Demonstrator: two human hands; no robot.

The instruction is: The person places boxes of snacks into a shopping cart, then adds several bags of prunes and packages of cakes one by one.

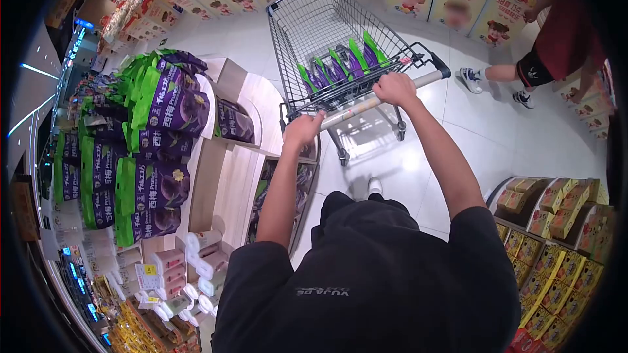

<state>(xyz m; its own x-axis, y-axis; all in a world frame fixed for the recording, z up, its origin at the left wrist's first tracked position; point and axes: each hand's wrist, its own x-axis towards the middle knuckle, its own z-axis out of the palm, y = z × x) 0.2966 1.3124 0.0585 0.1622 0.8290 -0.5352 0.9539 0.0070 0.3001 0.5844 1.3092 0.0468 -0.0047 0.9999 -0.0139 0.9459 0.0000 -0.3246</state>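
Observation:
Both my hands grip the push bar of a wire shopping cart (294,19) in front of me. My left hand (302,131) wraps round the bar's left end, close to the wooden display. Farther along the bar, toward its right end, my right hand (395,89) is closed on it. Several purple and green bags (337,65) stand in a row inside the cart near the handle. To the left, bags of prunes (173,101) in the same colours are stacked on the display.
A wooden display stand (219,183) runs along my left, with plastic tubs (203,255) at its near end. Printed cartons (451,0) line the far side. At right, a person in a dark red top (569,19) stands near the cart. Yellow boxes (549,274) fill a shelf at lower right.

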